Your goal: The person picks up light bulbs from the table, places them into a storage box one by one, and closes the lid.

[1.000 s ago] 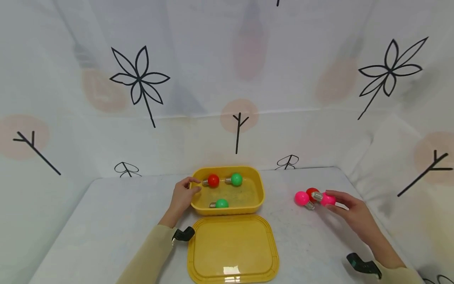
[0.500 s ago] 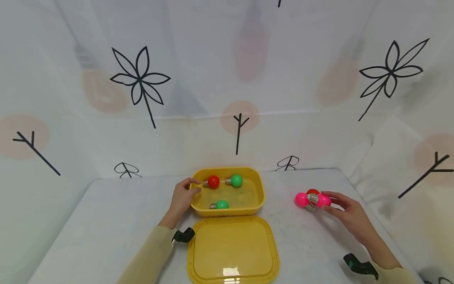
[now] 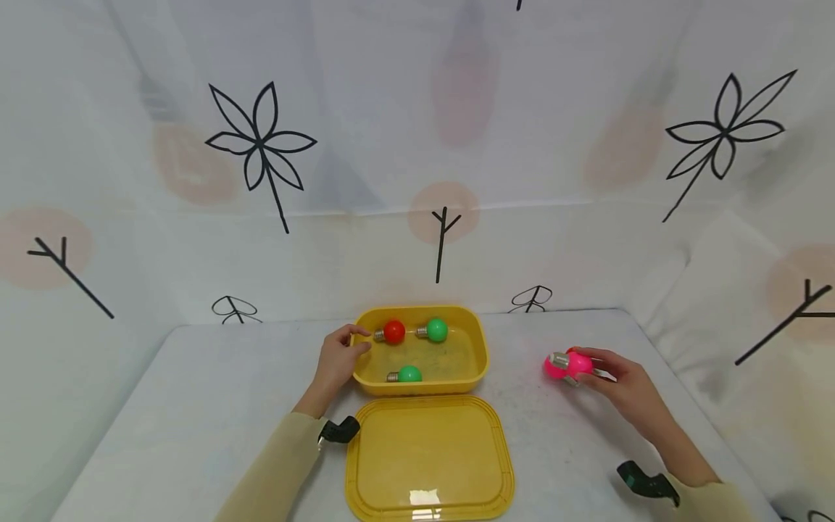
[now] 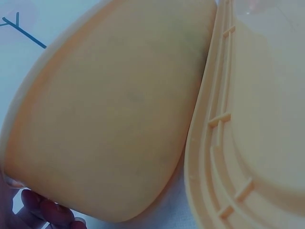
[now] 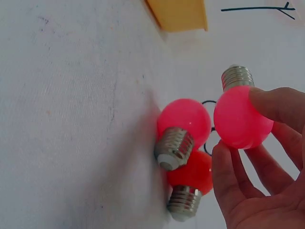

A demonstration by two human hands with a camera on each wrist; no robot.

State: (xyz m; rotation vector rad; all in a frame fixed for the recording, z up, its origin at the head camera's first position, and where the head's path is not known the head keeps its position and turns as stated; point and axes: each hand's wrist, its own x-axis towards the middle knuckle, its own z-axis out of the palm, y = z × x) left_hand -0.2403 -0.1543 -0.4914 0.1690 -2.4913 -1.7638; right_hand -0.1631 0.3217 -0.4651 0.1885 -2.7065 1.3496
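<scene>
My right hand [image 3: 622, 388] pinches a pink light bulb [image 5: 240, 119] by its round globe, with its metal screw base pointing up and away in the right wrist view. Close by, another pink bulb [image 5: 183, 119] and a red bulb [image 5: 193, 171] lie together on the table. In the head view the held bulb partly covers both. At the left end of a yellow box [image 3: 483, 355], my left hand [image 3: 335, 366] grips the rim with thumb and fingers. Inside lie a red bulb [image 3: 394, 332], a green bulb [image 3: 437, 330] and a second green bulb [image 3: 409, 373].
A flat yellow lid [image 3: 429, 457] lies on the white table [image 3: 176, 428] just in front of the box. White patterned cloth [image 3: 365, 145] hangs behind and at both sides. Table surface lies between the box and the bulbs on the right.
My right hand has moved left with the pink bulb, which now overlaps the two bulbs on the table in the head view. My left hand stays on the box rim.
</scene>
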